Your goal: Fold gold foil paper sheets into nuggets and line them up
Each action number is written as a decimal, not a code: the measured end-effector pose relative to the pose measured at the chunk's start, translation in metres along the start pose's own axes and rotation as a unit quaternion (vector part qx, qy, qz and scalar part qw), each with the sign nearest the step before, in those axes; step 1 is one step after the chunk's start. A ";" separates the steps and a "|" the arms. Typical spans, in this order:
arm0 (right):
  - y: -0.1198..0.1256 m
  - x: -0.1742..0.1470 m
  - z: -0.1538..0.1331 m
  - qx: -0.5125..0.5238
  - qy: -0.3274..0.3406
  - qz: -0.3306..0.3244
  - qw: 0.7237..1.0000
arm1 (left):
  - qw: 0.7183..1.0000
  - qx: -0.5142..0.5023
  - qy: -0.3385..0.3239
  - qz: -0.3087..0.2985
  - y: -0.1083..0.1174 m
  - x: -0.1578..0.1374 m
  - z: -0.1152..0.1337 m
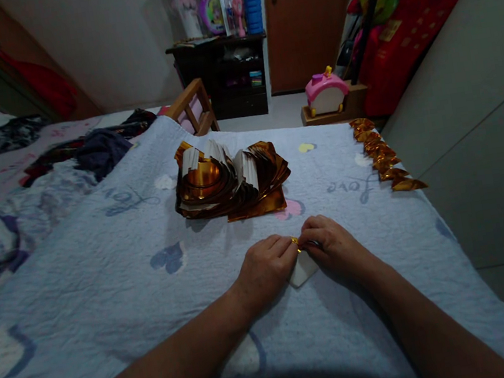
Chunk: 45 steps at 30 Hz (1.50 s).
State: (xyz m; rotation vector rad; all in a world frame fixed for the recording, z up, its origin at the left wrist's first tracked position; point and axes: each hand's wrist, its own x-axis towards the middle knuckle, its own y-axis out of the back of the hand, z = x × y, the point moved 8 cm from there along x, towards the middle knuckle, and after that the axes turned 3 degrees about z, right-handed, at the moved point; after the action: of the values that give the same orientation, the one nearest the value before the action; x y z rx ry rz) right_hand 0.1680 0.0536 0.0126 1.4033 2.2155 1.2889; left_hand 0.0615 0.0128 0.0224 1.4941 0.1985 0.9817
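Observation:
Between my two hands is a sheet of gold foil paper (303, 270), its white back facing up and a strip of gold showing at its far edge. My left hand (269, 268) presses on the paper's left side with the fingers closed together. On the other side, my right hand (331, 243) pinches the far right edge, fingers bent. Beyond them lies a loose, curled stack of gold foil paper (232, 182), gold and white sides both visible. Folded gold paper pieces (382, 157) form a row along the right edge of the cloth.
A pale blue cloth with hearts (196, 323) covers the surface. Clothes (102, 151) and bedding lie to the left. Past the far edge are a wooden chair (195, 109), a dark cabinet (221, 80) and a pink toy (326, 92). A pale panel (482, 116) stands close on the right.

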 end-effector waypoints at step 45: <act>0.000 0.000 0.000 -0.034 -0.026 -0.023 0.999 | 0.999 0.020 -0.020 -0.031 -0.001 0.004 0.005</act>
State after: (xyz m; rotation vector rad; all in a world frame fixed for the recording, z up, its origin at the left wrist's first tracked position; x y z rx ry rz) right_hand 0.1680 0.0539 0.0128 1.3385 2.1377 1.2845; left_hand 0.0679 0.0117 0.0239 1.5344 0.2368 0.9023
